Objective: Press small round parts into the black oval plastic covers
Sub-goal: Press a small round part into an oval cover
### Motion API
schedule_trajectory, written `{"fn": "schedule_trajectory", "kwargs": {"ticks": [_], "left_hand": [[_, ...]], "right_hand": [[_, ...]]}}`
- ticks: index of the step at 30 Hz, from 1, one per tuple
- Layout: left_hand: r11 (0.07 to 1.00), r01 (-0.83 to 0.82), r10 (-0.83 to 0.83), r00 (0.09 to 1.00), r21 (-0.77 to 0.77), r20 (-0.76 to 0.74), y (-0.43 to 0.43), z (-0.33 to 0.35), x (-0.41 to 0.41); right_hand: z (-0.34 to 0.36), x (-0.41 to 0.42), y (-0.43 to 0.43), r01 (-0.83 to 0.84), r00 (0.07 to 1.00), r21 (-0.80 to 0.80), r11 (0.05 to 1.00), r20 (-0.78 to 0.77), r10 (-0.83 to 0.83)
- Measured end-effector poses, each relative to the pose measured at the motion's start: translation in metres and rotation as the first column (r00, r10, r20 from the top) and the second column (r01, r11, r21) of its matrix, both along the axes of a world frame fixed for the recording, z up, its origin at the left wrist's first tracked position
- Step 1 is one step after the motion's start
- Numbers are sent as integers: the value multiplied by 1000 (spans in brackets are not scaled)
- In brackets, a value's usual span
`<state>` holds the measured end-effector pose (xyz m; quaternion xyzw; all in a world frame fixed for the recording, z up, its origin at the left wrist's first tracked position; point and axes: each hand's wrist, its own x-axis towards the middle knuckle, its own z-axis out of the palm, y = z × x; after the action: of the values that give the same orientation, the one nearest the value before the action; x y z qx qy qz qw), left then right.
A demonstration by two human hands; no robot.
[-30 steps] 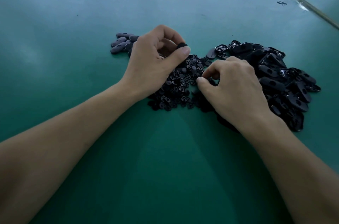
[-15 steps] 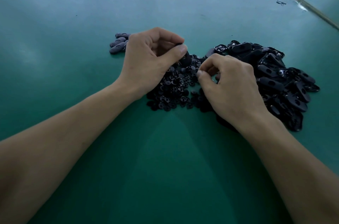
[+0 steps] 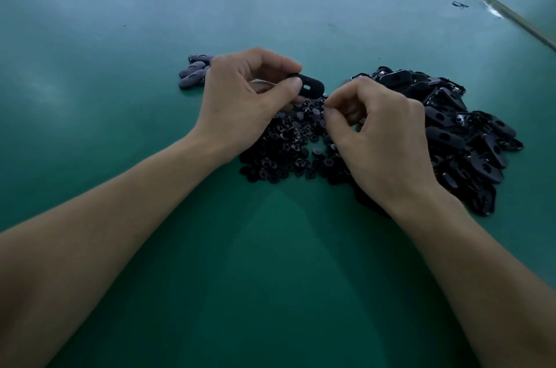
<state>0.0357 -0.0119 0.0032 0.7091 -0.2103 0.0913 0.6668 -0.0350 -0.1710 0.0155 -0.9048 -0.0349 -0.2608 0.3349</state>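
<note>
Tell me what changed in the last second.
The left hand turned the cover it pinches out toward the right, its hole now showing. The right hand rose from the pile of round parts toward that cover; whether it picked one up is hidden. The heap of covers stayed put.

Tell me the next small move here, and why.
Probably bring the right hand to the cover and press a part into its hole: the left hand holds the cover, hole empty, and the right fingers pinch just beside it, above the pile of round parts.
</note>
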Motion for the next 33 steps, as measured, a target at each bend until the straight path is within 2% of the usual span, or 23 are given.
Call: {"fn": "schedule_trajectory", "kwargs": {"ticks": [7, 11, 18, 33], "left_hand": [[998, 59, -60, 998, -12, -17, 0, 1, -3], [997, 82, -82, 996, -14, -18, 1, 1, -4], [993, 119, -118, 993, 19, -18, 1, 2, -5], [981, 180, -182, 983, 72, 13, 1, 3, -8]], "right_hand": [[-1, 3, -2, -6, 997, 131, 991, 74, -3], [-2, 5, -3, -26, 998, 244, 969, 55, 13], [-1, 6, -5, -75, 997, 349, 934, 26, 70], [2, 5, 0, -66, 998, 280, 958, -3, 69]]}}
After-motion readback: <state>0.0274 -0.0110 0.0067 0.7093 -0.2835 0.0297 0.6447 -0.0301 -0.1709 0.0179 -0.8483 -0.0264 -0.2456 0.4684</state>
